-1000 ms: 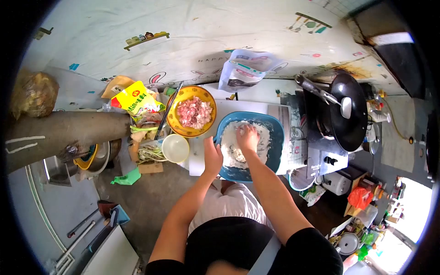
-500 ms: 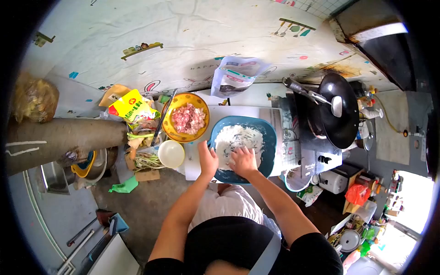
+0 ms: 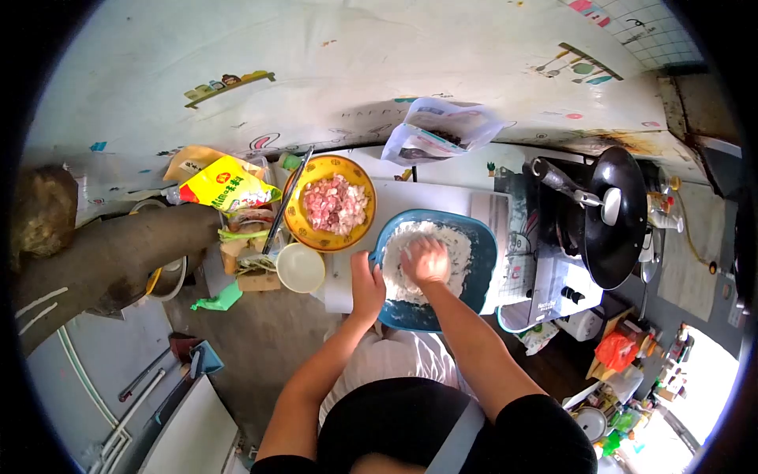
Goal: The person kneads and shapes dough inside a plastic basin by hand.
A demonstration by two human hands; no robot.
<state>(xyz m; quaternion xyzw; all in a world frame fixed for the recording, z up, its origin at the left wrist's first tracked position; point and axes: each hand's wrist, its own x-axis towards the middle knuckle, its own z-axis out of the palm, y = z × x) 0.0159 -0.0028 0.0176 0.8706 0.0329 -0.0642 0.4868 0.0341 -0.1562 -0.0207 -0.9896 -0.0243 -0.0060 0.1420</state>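
A blue basin with white flour in it stands on the white counter. My left hand grips the basin's left rim, thumb and fingers on either side of it. Inside the basin, my right hand presses into the flour; its fingertips are partly buried, so whether they hold anything is hidden. To the left of the basin is a yellow bowl of diced raw meat, with dark chopsticks across its left edge. A small white bowl sits just below that one.
Behind the basin stands an open plastic bag. A black wok with a ladle is on the stove at right. A yellow packet and green vegetables lie at left, beside a thick pipe.
My right hand has moved from the flour's near side back toward the middle, its fingers now dug in. The whole view has shifted slightly; my left hand stays at the rim.
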